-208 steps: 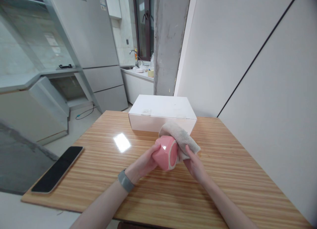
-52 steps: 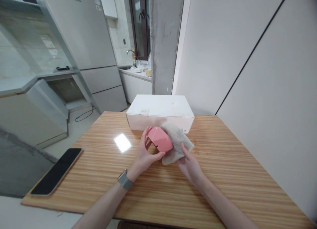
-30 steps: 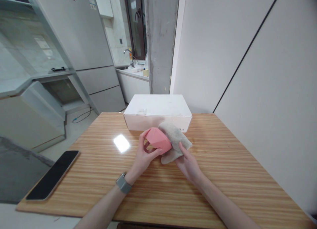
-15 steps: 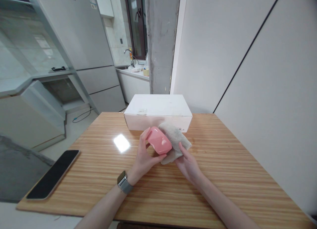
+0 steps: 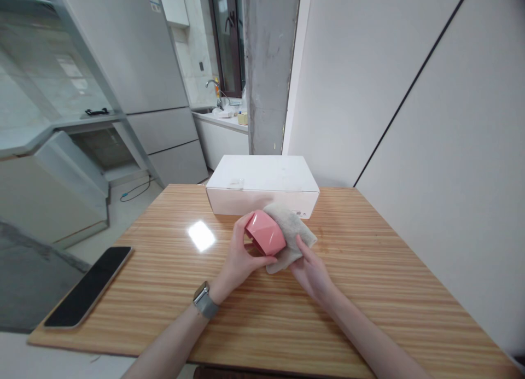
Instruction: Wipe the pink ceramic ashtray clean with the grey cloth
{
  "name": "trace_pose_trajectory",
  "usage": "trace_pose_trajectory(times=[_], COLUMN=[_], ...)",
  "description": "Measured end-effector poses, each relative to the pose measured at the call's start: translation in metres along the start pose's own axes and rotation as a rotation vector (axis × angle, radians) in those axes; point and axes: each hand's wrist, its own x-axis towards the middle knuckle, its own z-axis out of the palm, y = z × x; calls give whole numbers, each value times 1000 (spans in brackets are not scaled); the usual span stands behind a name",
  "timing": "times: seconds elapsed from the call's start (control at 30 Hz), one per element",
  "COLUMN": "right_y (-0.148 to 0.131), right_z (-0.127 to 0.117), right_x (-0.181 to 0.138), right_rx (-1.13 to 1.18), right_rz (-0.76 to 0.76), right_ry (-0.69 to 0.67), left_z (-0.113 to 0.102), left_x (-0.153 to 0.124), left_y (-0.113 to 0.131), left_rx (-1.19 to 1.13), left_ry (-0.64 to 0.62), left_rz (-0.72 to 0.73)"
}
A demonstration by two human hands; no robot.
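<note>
Box (image 5: 262, 181) behind bowl (image 5: 267, 233) and cloth (image 5: 293, 228)

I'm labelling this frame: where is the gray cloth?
In the head view, just right of centre: the gray cloth is in the right hand, against the pink container that the left hand holds, in front of the white box.

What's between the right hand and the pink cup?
The grey cloth, held in the right hand and apparently against the pink cup; head view.

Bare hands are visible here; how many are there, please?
2: the left hand holds the glossy pink faceted bowl; the right hand holds the grey cloth against it.
</note>
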Motion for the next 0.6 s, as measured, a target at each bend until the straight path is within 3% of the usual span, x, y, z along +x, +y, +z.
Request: trace_pose_trajectory(times=[0.23,0.37,0.6], right_y=[0,1,4], right_z=[-1,-3,-9], right_x=[2,3,5], right_rx=[14,-2,-46], right_rz=[-20,-38,-36], right_ry=[11,17,40], left_z=[3,5,1], left_x=[0,3,8], left_y=[-3,-5,-6], left_rx=[-182,-323,-388], left_ry=[75,129,65], left_rz=[-48,-172,-280])
